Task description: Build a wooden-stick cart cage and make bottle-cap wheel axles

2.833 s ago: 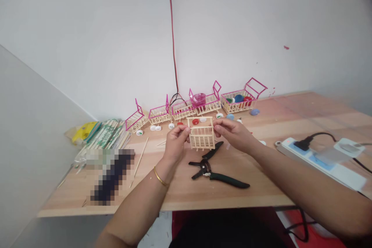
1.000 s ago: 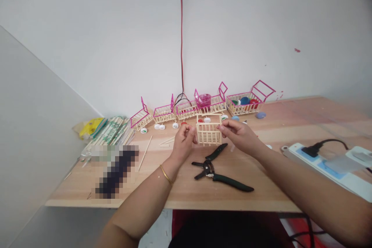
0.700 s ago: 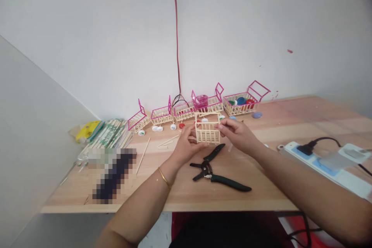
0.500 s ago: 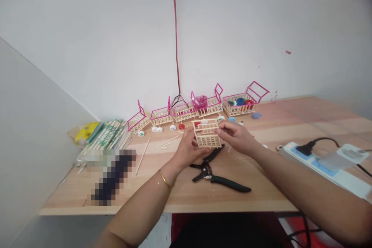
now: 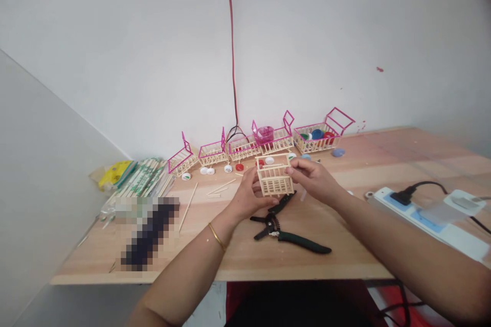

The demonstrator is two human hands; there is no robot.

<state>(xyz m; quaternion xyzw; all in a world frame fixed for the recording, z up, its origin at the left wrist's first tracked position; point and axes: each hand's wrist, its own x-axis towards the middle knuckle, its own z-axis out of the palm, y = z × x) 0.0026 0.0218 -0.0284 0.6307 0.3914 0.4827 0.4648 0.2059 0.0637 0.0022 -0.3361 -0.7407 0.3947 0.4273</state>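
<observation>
Between my hands, raised over the table, is a small cart basket [image 5: 276,184] built from thin wooden sticks, bare wood all over. My left hand [image 5: 248,196] grips its left side and underside, fingers partly hidden behind it. At its upper right edge my right hand [image 5: 310,179] pinches the frame between thumb and fingers. Below the basket lie black-handled pliers [image 5: 274,227] with their handles spread. Behind it stand several similar stick carts [image 5: 214,154] with magenta rims along the wall, and a magenta-stained plastic cup [image 5: 265,135] sits in one of them.
Bottle caps [image 5: 240,167] lie scattered before the carts. Loose sticks [image 5: 188,207] and bagged chopsticks [image 5: 143,179] are on the left, near a pixelated dark object [image 5: 151,235]. A power strip [image 5: 429,222] with plugs occupies the right side. A red-black cable [image 5: 232,41] hangs down the wall.
The basket has shifted very slightly to the right and tilted a little in my hands. Both hands keep their hold; things on the table have not moved.
</observation>
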